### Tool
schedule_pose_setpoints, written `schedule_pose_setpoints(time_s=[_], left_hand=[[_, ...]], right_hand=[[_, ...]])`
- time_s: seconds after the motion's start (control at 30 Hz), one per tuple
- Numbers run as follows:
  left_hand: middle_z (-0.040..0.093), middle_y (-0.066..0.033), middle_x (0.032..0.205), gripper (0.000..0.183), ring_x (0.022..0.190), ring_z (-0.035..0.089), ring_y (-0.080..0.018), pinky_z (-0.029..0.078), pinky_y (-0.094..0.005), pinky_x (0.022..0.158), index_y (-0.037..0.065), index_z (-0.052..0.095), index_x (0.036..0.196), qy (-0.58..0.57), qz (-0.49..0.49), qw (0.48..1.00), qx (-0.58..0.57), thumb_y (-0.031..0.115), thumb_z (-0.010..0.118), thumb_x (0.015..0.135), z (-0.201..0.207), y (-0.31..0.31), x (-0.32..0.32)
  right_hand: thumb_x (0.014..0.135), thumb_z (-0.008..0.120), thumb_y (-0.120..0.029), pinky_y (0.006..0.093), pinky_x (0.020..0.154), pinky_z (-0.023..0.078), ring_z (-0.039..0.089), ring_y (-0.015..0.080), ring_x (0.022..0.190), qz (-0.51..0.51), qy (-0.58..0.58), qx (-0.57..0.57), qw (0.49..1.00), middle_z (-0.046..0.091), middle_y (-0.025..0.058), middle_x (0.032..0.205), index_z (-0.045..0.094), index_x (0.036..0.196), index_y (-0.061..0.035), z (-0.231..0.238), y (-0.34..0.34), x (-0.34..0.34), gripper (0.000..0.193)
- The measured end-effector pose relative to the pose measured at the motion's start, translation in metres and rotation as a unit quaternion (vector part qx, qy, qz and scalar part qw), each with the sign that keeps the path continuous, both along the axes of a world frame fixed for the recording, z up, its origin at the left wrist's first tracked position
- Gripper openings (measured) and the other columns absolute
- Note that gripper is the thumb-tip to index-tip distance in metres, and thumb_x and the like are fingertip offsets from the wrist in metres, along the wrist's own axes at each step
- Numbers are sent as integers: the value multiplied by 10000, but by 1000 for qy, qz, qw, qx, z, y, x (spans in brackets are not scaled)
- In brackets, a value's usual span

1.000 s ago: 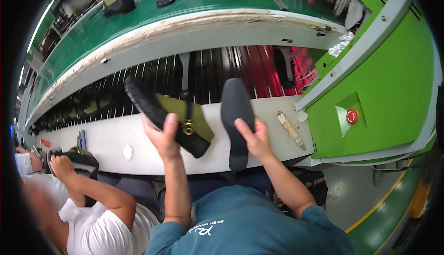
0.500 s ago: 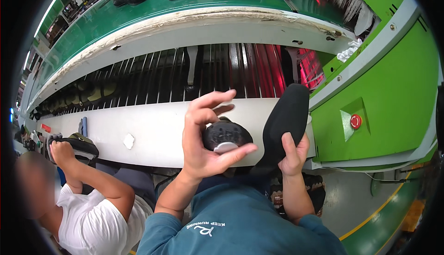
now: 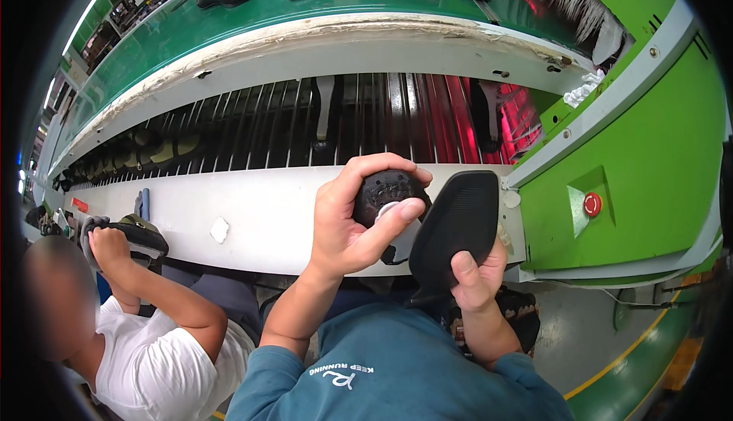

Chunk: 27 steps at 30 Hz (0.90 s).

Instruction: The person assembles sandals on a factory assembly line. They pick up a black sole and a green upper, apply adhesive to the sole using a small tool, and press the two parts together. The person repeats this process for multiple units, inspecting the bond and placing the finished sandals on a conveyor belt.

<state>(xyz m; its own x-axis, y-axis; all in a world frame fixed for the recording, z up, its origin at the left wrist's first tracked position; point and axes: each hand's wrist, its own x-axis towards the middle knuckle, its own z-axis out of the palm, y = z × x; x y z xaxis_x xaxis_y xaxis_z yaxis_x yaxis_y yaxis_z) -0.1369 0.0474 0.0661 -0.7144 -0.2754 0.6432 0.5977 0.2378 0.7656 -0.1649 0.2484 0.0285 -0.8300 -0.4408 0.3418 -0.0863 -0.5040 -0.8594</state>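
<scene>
The left hand (image 3: 353,219) is curled around the heel end of a black shoe (image 3: 385,192), thumb pressed across its sole, holding it up in front of the white front edge of the conveyor (image 3: 259,219). Just beside it, the right hand (image 3: 475,277) grips the lower end of a black sole (image 3: 456,226) that stands upright, tread facing the camera. At the lower left a co-worker's hand (image 3: 109,244) holds another shoe (image 3: 137,232).
</scene>
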Motion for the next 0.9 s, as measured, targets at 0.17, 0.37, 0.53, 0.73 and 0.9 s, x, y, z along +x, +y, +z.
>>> schedule_pose_setpoints(time_s=[0.17,0.37,0.53,0.73,0.9], left_hand=[[822,-157,1134,300,1001,799,-236,622,-344,908,-27,697,1320,-7,-10,1000,10,128,731,1066,-3,1,0],[793,-266,1219,340,1083,804,-318,641,-432,979,-98,667,1317,-25,-13,1000,9,168,639,1109,0,4,1],[773,-295,1254,386,1069,802,-344,650,-461,966,-97,668,1329,2,-32,999,29,236,658,1134,-5,-7,-5],[785,-252,1191,393,1071,799,-324,655,-451,955,-64,663,1344,-8,-47,996,78,275,643,1146,-8,-8,-5],[784,-236,1150,758,1061,790,-322,656,-446,942,-87,652,1345,-30,-68,993,92,614,426,1166,-8,-2,-6]], right_hand=[[1035,808,-353,312,935,567,701,155,1068,2,-21,35,999,740,100,1227,669,1331,26,-7,-1,11,501],[1053,762,-207,334,982,561,703,182,1092,31,28,49,998,763,146,1241,624,1452,127,-16,8,10,539],[1057,761,-178,315,945,561,692,152,1044,30,16,18,999,762,131,1203,653,1391,116,-15,1,11,458],[1070,744,-124,273,869,538,646,91,953,17,-4,12,1000,743,73,1090,690,1274,83,-5,-11,11,296],[1068,763,-135,238,699,489,609,51,785,31,38,54,997,728,22,904,724,1153,47,-5,-9,-2,205]])
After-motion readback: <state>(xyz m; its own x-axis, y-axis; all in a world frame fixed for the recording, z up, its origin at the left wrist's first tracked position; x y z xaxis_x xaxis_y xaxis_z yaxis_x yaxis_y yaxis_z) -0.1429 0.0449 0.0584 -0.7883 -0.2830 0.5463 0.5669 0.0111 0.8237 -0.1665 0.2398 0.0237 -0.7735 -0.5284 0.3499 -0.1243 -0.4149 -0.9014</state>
